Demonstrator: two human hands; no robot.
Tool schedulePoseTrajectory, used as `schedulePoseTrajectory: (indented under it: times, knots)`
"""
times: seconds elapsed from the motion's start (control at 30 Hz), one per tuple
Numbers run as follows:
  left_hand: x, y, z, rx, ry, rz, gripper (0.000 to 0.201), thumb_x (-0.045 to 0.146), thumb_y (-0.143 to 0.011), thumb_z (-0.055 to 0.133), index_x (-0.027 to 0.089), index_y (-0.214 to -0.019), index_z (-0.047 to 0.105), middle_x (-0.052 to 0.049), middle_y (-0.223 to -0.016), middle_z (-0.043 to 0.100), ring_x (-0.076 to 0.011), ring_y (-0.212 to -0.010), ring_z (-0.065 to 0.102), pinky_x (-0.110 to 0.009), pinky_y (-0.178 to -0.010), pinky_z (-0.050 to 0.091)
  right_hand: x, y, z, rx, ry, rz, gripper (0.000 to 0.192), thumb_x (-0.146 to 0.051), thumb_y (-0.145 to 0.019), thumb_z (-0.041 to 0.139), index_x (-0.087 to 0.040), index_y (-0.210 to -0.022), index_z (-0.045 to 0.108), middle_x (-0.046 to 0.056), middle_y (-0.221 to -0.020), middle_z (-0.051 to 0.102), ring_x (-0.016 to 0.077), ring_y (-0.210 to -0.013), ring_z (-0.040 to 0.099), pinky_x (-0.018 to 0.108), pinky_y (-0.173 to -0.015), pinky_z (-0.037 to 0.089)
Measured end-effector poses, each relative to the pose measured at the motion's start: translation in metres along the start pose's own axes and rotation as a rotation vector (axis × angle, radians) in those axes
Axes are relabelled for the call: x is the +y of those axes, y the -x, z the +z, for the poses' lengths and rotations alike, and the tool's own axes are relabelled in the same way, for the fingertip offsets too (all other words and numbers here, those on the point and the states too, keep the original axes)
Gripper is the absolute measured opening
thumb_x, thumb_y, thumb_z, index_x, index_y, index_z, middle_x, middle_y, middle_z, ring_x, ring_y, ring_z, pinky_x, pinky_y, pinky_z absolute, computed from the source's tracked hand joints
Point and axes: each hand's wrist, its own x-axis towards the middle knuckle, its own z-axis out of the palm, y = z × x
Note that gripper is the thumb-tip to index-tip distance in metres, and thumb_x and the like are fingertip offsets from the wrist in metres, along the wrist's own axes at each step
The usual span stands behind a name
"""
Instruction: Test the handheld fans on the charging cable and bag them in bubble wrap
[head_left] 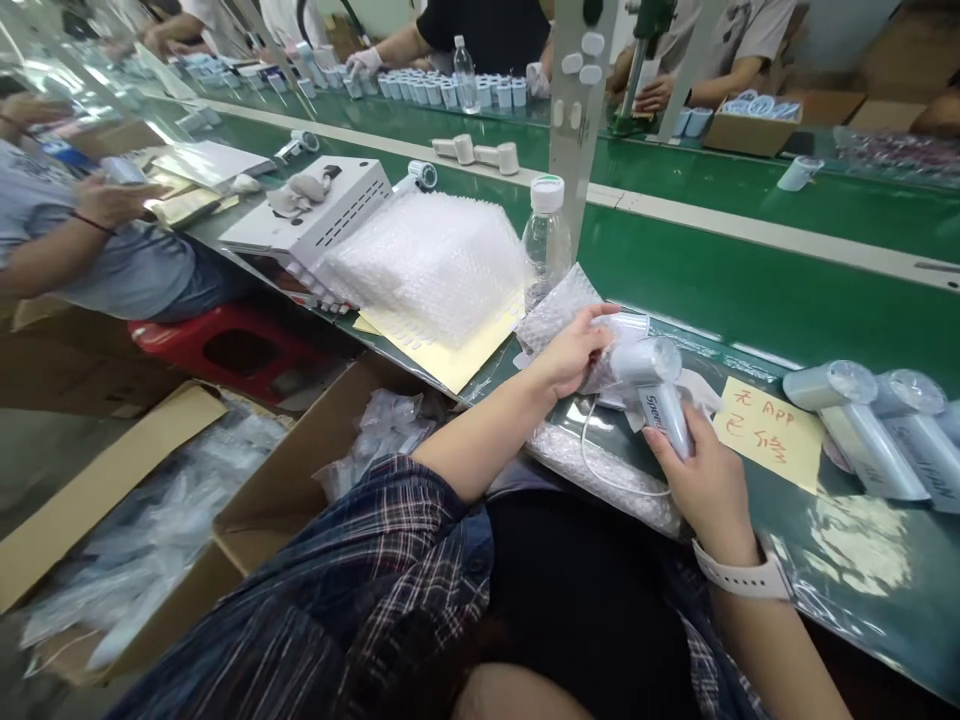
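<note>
- The pale blue handheld device point(651, 385) sits at centre frame just above the green counter point(750, 290), held by both hands.
- The right hand point(701, 480) is closed around its handle (a white watch is on that wrist).
- The left hand point(574, 350) grips the device's head together with a bubble-wrap bag point(555, 305), probably partly around it.
- A yellow note point(769, 432) lies just right; a water bottle point(546, 240) stands behind.

Water bottle point(546, 240) and bubble-wrap stack point(427, 262) block leftward; belt point(750, 290) ahead open.
</note>
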Motion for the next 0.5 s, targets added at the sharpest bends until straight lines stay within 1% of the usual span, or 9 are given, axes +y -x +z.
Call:
schedulePoseTrajectory:
  times: [0.07, 0.17, 0.23, 0.27, 0.33, 0.4, 0.43, 0.47, 0.5]
  knots:
    - [0.01, 0.004, -0.002, -0.006, -0.094, 0.094, 0.05, 0.016, -0.1, 0.046, 0.021, -0.149, 0.04, 0.001, -0.083, 0.056, -0.0127, -0.066, 0.047, -0.028, -0.069, 0.048, 0.0, 0.002, 0.002, 0.049, 0.16, -0.066, 0.062, -0.061, -0.099, 0.051, -0.021, -0.144, 0.065, 0.014, -0.112, 0.078, 0.0329, -0.085, 0.073, 0.038, -0.066, 0.052]
    - [0.03, 0.021, 0.006, -0.054, -0.481, 0.393, 0.047, 0.012, -0.101, 0.043, 0.018, -0.147, 0.049, -0.006, -0.102, 0.067, -0.0183, -0.089, 0.058, -0.035, -0.089, 0.051, -0.007, 0.008, -0.005, 0.122, 0.371, -0.224, 0.056, -0.053, -0.105, 0.045, -0.018, -0.145, 0.063, 0.015, -0.105, 0.077, 0.0274, -0.071, 0.069, 0.034, -0.056, 0.038]
    - [0.045, 0.038, 0.015, -0.183, -0.763, 0.582, 0.046, 0.011, -0.103, 0.04, 0.017, -0.145, 0.056, -0.009, -0.118, 0.071, -0.0219, -0.103, 0.059, -0.038, -0.096, 0.049, -0.016, 0.009, -0.015, 0.117, 0.449, -0.275, 0.055, -0.052, -0.106, 0.041, -0.016, -0.141, 0.065, 0.014, -0.096, 0.075, 0.0245, -0.062, 0.062, 0.033, -0.054, 0.029]
    - [0.051, 0.047, 0.02, -0.265, -0.887, 0.66, 0.046, 0.01, -0.105, 0.037, 0.016, -0.146, 0.058, -0.009, -0.121, 0.072, -0.0232, -0.106, 0.059, -0.039, -0.097, 0.048, -0.02, 0.008, -0.021, 0.099, 0.437, -0.265, 0.055, -0.054, -0.105, 0.04, -0.015, -0.133, 0.068, 0.014, -0.09, 0.072, 0.0236, -0.058, 0.059, 0.033, -0.054, 0.027]
    - [0.064, 0.065, 0.029, -0.387, -1.084, 0.772, 0.049, 0.01, -0.107, 0.032, 0.017, -0.148, 0.059, -0.008, -0.116, 0.074, -0.0245, -0.108, 0.06, -0.041, -0.095, 0.046, -0.026, 0.005, -0.036, 0.079, 0.269, -0.155, 0.054, -0.062, -0.099, 0.047, -0.015, -0.105, 0.072, 0.011, -0.074, 0.065, 0.0226, -0.055, 0.052, 0.034, -0.054, 0.027]
    - [0.077, 0.081, 0.036, -0.351, -1.185, 0.81, 0.052, 0.01, -0.109, 0.027, 0.018, -0.149, 0.059, -0.008, -0.106, 0.075, -0.0253, -0.108, 0.061, -0.042, -0.094, 0.046, -0.027, 0.007, -0.052, 0.067, -0.04, -0.014, 0.053, -0.071, -0.093, 0.051, -0.02, -0.084, 0.064, 0.006, -0.06, 0.054, 0.0219, -0.051, 0.047, 0.035, -0.051, 0.031]
    - [0.084, 0.087, 0.038, -0.318, -1.178, 0.819, 0.051, 0.012, -0.11, 0.026, 0.018, -0.149, 0.059, -0.007, -0.102, 0.075, -0.025, -0.106, 0.062, -0.041, -0.093, 0.047, -0.026, 0.011, -0.06, 0.044, -0.199, 0.021, 0.054, -0.074, -0.092, 0.05, -0.023, -0.084, 0.061, 0.004, -0.057, 0.051, 0.0221, -0.05, 0.046, 0.036, -0.049, 0.034]
    - [0.09, 0.091, 0.041, -0.305, -1.135, 0.832, 0.051, 0.014, -0.111, 0.026, 0.019, -0.149, 0.059, -0.006, -0.101, 0.075, -0.0241, -0.104, 0.063, -0.039, -0.094, 0.048, -0.024, 0.018, -0.066, 0.007, -0.319, 0.009, 0.055, -0.077, -0.092, 0.047, -0.024, -0.09, 0.06, 0.003, -0.057, 0.051, 0.023, -0.049, 0.047, 0.037, -0.047, 0.037]
    - [0.096, 0.094, 0.045, -0.331, -1.064, 0.857, 0.049, 0.016, -0.112, 0.027, 0.02, -0.148, 0.06, -0.005, -0.103, 0.076, -0.0225, -0.103, 0.064, -0.037, -0.095, 0.05, -0.022, 0.026, -0.071, -0.031, -0.385, -0.037, 0.057, -0.079, -0.092, 0.045, -0.025, -0.099, 0.06, 0.002, -0.059, 0.053, 0.0242, -0.049, 0.049, 0.038, -0.045, 0.039]
